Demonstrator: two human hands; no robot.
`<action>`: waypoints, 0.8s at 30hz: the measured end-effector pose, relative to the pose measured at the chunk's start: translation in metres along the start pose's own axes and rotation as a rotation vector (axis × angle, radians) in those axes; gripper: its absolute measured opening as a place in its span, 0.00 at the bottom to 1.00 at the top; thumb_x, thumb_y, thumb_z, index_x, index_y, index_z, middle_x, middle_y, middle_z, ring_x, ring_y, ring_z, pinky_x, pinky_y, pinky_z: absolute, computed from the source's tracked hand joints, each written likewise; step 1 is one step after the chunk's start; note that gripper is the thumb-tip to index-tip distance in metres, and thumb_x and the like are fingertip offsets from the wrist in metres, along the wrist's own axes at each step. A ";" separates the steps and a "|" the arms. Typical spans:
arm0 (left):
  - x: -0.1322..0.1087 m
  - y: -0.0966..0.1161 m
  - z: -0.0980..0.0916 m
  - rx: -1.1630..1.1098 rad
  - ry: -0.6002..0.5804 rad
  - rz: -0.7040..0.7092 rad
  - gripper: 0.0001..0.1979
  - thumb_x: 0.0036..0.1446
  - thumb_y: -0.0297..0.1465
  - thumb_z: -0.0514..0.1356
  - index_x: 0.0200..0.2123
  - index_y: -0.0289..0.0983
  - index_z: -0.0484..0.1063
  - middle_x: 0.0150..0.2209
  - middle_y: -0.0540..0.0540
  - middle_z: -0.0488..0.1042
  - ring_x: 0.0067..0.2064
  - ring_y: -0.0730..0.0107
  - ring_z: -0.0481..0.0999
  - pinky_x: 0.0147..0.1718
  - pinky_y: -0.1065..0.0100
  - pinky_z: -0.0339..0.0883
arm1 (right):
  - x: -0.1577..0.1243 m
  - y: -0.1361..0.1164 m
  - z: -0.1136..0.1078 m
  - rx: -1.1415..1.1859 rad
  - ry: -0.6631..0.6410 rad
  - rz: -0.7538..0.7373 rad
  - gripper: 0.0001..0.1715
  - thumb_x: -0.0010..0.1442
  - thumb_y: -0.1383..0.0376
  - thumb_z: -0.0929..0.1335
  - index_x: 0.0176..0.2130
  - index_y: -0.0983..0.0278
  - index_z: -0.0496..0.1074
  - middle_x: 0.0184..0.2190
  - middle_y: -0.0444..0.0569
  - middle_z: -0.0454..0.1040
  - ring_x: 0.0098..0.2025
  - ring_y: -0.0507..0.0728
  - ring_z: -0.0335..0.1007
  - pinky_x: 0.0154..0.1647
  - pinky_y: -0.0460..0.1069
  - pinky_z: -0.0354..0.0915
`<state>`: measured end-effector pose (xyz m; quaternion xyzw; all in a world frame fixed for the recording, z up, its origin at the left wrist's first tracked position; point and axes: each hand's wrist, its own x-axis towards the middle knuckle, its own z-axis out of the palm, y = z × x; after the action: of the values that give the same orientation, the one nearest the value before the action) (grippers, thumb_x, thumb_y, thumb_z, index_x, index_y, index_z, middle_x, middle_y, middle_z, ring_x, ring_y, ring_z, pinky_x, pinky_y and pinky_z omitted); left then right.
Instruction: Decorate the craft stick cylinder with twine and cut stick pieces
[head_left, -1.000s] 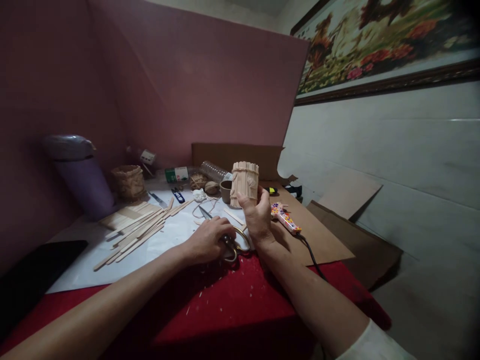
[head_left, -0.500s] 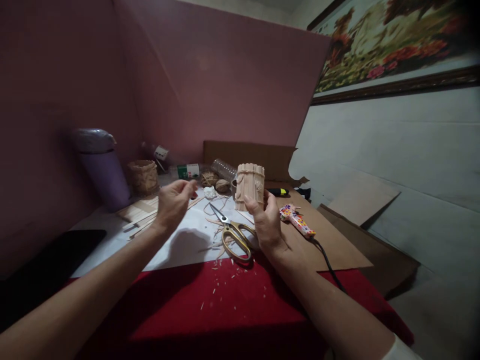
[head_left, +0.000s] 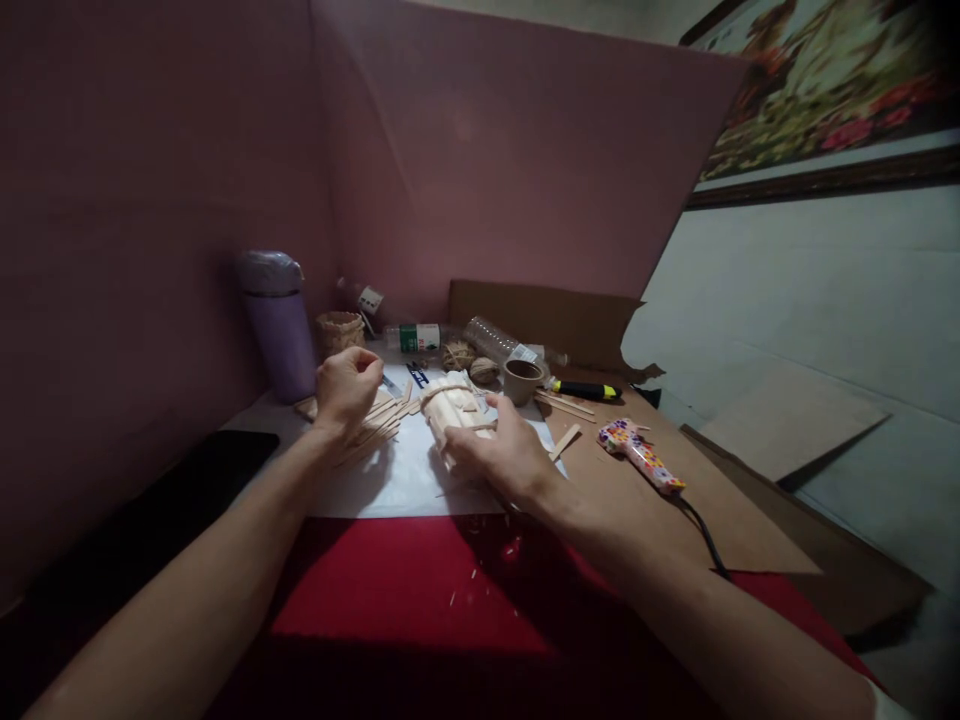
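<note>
My right hand (head_left: 514, 455) grips a holder made of craft sticks (head_left: 448, 405), with twine tied around it. The holder is tilted on its side above the white paper (head_left: 405, 480), its top end leaning to the far left. To the left, my left hand (head_left: 346, 392) is closed, with thumb and fingertips pressed together; whatever it may hold is hidden. Just beneath and beside that hand lie several loose craft sticks (head_left: 382, 418). The scissors are mostly hidden behind my right hand and the holder.
A purple tumbler (head_left: 281, 335) and a woven-looking basket (head_left: 340, 332) stand at the back left. Behind are plastic bottles (head_left: 495, 340), twine balls (head_left: 459, 355) and a small brown cup (head_left: 523, 382). A yellow-black cutter (head_left: 589, 390) and a corded glue gun (head_left: 643, 458) lie right on cardboard (head_left: 720, 530).
My right hand has lowered the holder and tipped it from upright, over the scissors. My left hand stays closed near the sticks. The camera view has turned left.
</note>
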<state>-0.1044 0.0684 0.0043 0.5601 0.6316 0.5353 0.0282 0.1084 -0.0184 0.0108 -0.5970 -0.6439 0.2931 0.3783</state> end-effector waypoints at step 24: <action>-0.045 0.023 0.024 -0.115 -0.371 0.137 0.17 0.59 0.40 0.54 0.26 0.37 0.73 0.25 0.48 0.75 0.29 0.67 0.70 0.30 0.67 0.57 | 0.089 0.037 -0.012 -0.870 -0.031 -0.091 0.15 0.67 0.68 0.62 0.41 0.68 0.78 0.43 0.62 0.79 0.48 0.63 0.75 0.46 0.52 0.65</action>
<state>-0.0572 0.0461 -0.0151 0.6883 0.5443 0.4588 0.1397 0.1387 0.0736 -0.0011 -0.6673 -0.7387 -0.0133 0.0942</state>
